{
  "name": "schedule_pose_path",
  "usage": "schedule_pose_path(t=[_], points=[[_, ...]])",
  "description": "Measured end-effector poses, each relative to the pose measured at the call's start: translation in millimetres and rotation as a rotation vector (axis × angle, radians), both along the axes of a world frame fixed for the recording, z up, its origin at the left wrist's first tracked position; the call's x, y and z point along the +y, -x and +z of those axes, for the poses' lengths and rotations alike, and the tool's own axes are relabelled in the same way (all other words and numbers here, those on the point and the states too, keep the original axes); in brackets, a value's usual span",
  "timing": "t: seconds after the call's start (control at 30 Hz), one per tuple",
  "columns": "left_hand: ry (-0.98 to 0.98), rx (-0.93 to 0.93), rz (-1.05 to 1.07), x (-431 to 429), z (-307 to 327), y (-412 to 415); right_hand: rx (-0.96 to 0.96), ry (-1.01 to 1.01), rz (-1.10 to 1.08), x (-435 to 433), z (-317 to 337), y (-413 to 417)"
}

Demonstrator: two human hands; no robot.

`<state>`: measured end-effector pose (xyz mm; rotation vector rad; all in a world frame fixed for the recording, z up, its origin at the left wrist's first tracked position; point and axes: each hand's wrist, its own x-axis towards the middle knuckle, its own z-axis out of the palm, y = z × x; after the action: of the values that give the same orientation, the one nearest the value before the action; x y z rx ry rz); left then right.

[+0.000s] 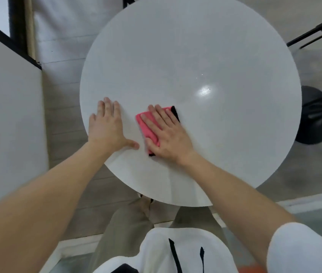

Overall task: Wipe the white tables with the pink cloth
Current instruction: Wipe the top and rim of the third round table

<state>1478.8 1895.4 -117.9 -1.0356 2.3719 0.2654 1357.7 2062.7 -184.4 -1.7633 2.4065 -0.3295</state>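
A round white table fills the middle of the head view. On its near left part lies a folded pink cloth with a black edge. My right hand lies flat on the cloth with straight fingers and presses it onto the tabletop, hiding most of it. My left hand rests flat on the table's left rim, fingers straight, thumb spread toward the cloth, a short gap away from it.
A black chair stands at the far right, and a black round base sits on the floor by the table's right edge. A white panel with a dark frame stands close on the left. My legs are under the near rim.
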Motion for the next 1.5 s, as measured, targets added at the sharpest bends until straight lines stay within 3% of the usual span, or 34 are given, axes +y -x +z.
schedule_pose_path(t=[0.07, 0.2, 0.33, 0.5, 0.67, 0.87, 1.0, 1.03, 1.17, 1.27, 1.33, 1.4, 1.5], points=[[0.002, -0.017, -0.017, -1.4, 0.3, 3.0, 0.055, -0.023, 0.019, 12.8, -4.3, 58.6], [0.007, -0.038, -0.042, -2.2, -0.6, 4.4, 0.105, -0.117, -0.435, 26.2, -3.0, 169.5], [0.010, -0.066, -0.057, -2.5, 0.4, 10.2, 0.089, -0.087, -0.772, -28.7, -3.2, 135.6], [0.018, -0.080, -0.057, -3.1, 2.1, 12.5, -0.011, -0.032, -0.224, -125.2, 3.9, 0.8], [0.007, -0.087, -0.053, -3.7, 1.8, 13.6, 0.023, 0.060, 0.023, -99.6, -10.4, 64.8], [0.008, -0.100, -0.037, -2.8, 1.0, 14.7, 0.093, -0.129, -0.535, 34.4, -2.5, 215.6], [0.009, -0.096, -0.008, -2.3, -0.9, 13.1, 0.127, -0.103, -0.931, -19.8, -8.4, 179.7], [0.004, -0.099, -0.002, -1.4, -0.4, 14.5, 0.102, -0.080, -0.865, -49.6, -9.2, 156.9], [-0.005, -0.126, 0.033, 0.7, 0.1, 19.7, 0.035, 0.011, -0.257, -153.8, -4.8, 56.9], [-0.006, -0.148, 0.058, 2.3, -0.5, 21.1, 0.024, -0.074, -0.033, -167.4, -2.1, 52.3], [-0.008, -0.183, 0.058, 3.9, 2.3, 24.3, 0.011, -0.011, -0.022, -146.7, -4.2, 86.2], [-0.024, -0.213, 0.093, 7.6, 9.0, 31.3, 0.001, 0.046, -0.191, -101.8, -8.7, 137.7], [-0.048, -0.226, 0.191, 10.9, 19.0, 52.3, 0.080, -0.025, -0.428, -8.8, -4.9, 223.8]])
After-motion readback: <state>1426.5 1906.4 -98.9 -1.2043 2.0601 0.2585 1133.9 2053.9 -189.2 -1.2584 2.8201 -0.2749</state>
